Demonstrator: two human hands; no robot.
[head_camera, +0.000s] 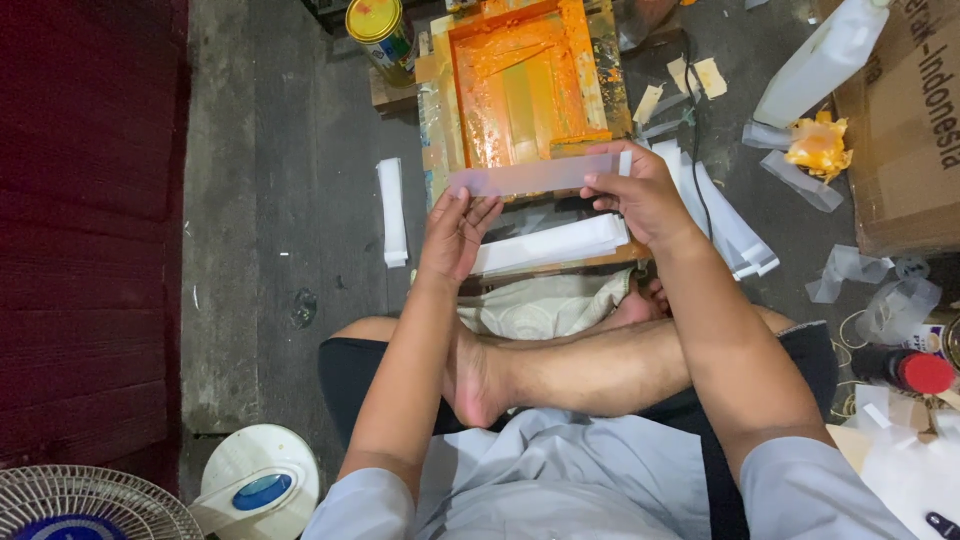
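Above orange-stained frame (520, 85): both hands (455, 235) (640, 195) hold translucent strip (535, 177).

Fan (85, 505) at 7 o'clock, yellow-lidded can (380, 30) at 12, cardboard box (905, 120) at 2, red-capped bottle (905, 370) at 4, orange-stained rag (818, 145) beside box.
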